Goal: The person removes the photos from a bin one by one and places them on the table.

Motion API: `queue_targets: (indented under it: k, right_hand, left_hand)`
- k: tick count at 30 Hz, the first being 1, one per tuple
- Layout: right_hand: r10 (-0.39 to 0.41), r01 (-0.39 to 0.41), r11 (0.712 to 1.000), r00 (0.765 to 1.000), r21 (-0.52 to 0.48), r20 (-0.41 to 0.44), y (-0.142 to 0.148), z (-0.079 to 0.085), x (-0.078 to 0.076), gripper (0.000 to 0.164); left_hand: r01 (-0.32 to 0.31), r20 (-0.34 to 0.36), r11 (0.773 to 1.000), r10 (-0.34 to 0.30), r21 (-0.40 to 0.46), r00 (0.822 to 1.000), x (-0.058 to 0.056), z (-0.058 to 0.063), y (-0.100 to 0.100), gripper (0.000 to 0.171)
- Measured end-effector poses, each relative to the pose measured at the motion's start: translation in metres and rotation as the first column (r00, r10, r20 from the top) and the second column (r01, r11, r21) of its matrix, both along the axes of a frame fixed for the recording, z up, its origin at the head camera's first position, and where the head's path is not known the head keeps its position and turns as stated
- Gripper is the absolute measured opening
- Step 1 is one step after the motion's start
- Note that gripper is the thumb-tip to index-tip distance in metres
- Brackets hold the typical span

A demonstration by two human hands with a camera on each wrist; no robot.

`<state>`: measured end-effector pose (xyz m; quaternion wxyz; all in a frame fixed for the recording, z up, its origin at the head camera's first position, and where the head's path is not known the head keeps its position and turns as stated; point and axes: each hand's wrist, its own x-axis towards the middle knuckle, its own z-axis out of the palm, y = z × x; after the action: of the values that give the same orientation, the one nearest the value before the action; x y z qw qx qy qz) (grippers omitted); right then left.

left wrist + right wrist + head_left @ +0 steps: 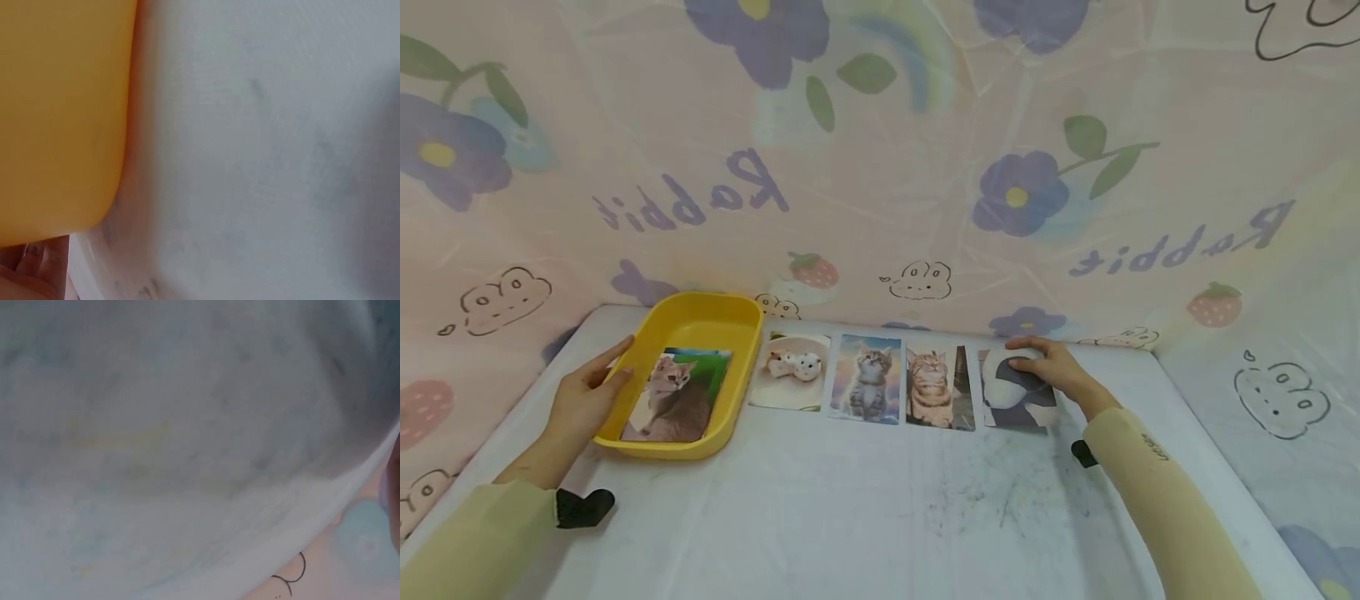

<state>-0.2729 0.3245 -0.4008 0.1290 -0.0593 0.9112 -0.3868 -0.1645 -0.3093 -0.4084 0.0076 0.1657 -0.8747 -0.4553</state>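
My left hand grips the left rim of a yellow tray, thumb on the inner side. The tray's side wall fills the left of the left wrist view, with a bit of the hand below it. Inside the tray lies a cat photo card. My right hand pinches the upper right edge of a photo card showing dark and white shapes, its thumb over the picture. The right wrist view shows mostly tabletop, with a sliver of hand at the right edge.
Left of that card, side by side, lie an orange cat card, a grey kitten card and a card with small white figures in a bowl. A patterned cloth rises behind the white tabletop.
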Motion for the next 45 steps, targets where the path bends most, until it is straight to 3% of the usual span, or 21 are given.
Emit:
queue_targets:
  k: [11, 20, 29, 32, 37, 45]
  right_hand:
    - [-0.023, 0.024, 1.000, 0.999, 0.013, -0.033, -0.022, -0.010, -0.002, 0.047]
    - [-0.026, 0.068, 0.967, 0.985, 0.246, -0.172, -0.037, -0.010, 0.002, 0.042]
    - [-0.078, 0.126, 0.924, 0.986, 0.360, -0.145, -0.038, -0.008, 0.004, 0.047]
    - [-0.075, 0.126, 0.939, 0.983, 0.319, -0.168, -0.040, -0.009, 0.004, 0.049]
    - [-0.122, 0.159, 0.973, 0.969, 0.168, -0.214, -0.048, -0.004, 0.006, 0.051]
    - [-0.154, 0.134, 0.987, 0.953, -0.094, -0.262, -0.083, 0.007, 0.017, 0.047]
  left_hand:
    - [0.003, -0.011, 1.000, -0.003, 0.008, 1.000, 0.000, 0.000, 0.000, 0.051]
    - [0.015, -0.026, 1.000, -0.015, -0.021, 1.000, 0.001, 0.001, -0.002, 0.052]
    - [0.019, -0.024, 1.000, -0.020, -0.014, 1.000, 0.002, 0.001, -0.001, 0.052]
    - [0.017, -0.025, 1.000, -0.017, -0.017, 1.000, 0.002, 0.001, -0.001, 0.051]
    - [0.026, -0.041, 0.999, -0.027, -0.022, 0.999, 0.003, 0.001, -0.002, 0.052]
    - [0.018, -0.039, 1.000, -0.019, -0.022, 0.999, 0.002, 0.002, 0.001, 0.051]
